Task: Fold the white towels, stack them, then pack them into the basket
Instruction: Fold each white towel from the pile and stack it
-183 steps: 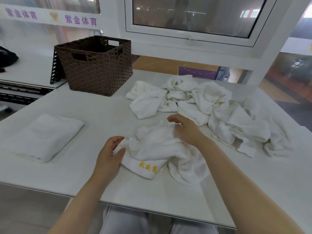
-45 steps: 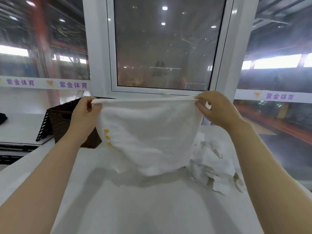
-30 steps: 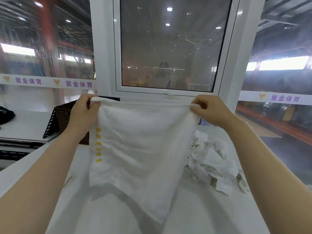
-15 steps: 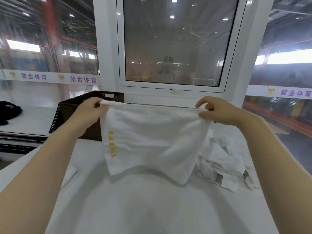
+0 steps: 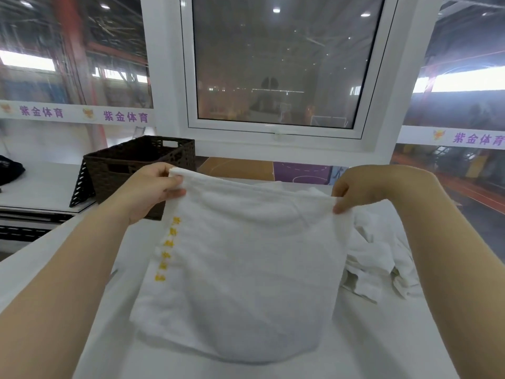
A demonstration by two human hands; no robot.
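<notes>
A white towel (image 5: 246,263) with a column of yellow embroidered characters along its left side is stretched between my hands. My left hand (image 5: 153,190) pinches its top left corner and my right hand (image 5: 358,191) pinches its top right corner. The towel's lower part lies on the white table (image 5: 382,337). A heap of unfolded white towels (image 5: 379,255) lies on the table at the right, partly hidden behind the held towel. The dark brown woven basket (image 5: 128,168) stands at the back left, behind my left hand.
A white window frame (image 5: 273,138) rises behind the table. To the left is a lower white counter (image 5: 41,187) with a dark object (image 5: 9,170) at its edge. A black perforated panel (image 5: 79,187) leans against the basket's left side.
My hands have come down and toward me with the towel, and its lower part now rests on the table. Six seconds ago the towel lay crumpled on the table under my hands.
</notes>
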